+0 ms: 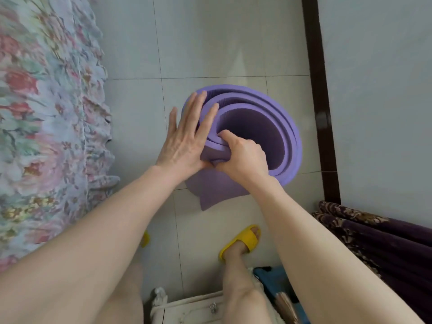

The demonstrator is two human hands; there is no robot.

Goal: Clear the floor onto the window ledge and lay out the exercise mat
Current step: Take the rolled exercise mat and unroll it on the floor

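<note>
A purple exercise mat, rolled into a loose coil, stands on end on the grey tiled floor, and I look down into its hollow middle. My right hand is clenched on the near edge of the roll, with the thumb inside the coil. My left hand lies flat, fingers spread, against the roll's left outer side. A loose flap of the mat hangs down toward me below my hands.
A bed with a floral ruffled cover fills the left side. A dark skirting strip and pale wall run along the right, with a purple patterned curtain at lower right. My feet wear yellow slippers. A white cabinet stands below.
</note>
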